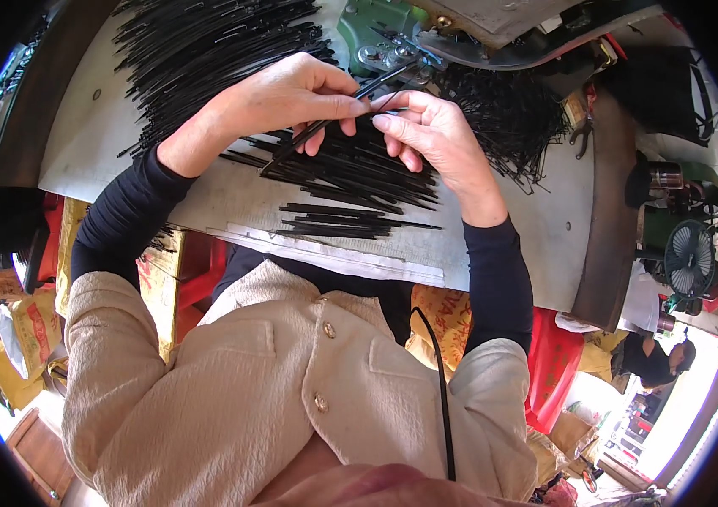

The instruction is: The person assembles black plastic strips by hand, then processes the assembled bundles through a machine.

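My left hand (291,97) is closed around a few long, thin black strips (391,77), which slant up to the right across the worktable. Close beside it, the fingertips of my right hand (433,139) pinch a thin black piece near those strips; whether it is joined to them I cannot make out. Under both hands lies a loose pile of similar black strips (350,173), with a smaller row (333,222) nearer to me. A big heap of black strips (207,59) covers the far left. Beyond my right hand is a tangled pile of thin black pieces (502,118).
A green machine (367,34) stands at the far middle, with blue-handled snips (414,42) on it. Pliers (582,135) lie at the pale table's (545,245) right side. Further right are a fan (690,258) and another person (659,362). Red and yellow bags surround the table.
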Motion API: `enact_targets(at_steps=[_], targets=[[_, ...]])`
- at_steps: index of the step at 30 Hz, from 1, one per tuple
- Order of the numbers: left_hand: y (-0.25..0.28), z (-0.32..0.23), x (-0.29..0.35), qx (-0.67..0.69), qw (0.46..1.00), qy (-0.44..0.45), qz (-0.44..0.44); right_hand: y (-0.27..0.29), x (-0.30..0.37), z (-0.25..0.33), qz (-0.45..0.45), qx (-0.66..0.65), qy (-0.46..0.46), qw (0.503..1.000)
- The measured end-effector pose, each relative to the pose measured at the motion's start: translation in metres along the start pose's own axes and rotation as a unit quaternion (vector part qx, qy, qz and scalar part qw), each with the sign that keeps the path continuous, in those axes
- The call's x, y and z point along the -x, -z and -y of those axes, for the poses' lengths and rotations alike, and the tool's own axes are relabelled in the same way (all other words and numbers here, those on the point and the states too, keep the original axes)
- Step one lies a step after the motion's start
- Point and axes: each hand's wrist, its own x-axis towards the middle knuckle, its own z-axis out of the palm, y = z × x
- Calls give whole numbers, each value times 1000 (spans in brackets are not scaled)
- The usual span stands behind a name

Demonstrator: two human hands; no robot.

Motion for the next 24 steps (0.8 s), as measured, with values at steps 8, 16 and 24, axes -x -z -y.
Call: enact_targets(at_steps=[8,16,24], targets=[[-3,1,-3,4,999,30,-17,3,5,2,25,-70,4,997],[0,-18,-12,-15,999,18,37,26,6,0,25,-209,24,977],[21,-9,-32,-129,988,-16,-81,35,-3,-14,-125,-234,110,958]])
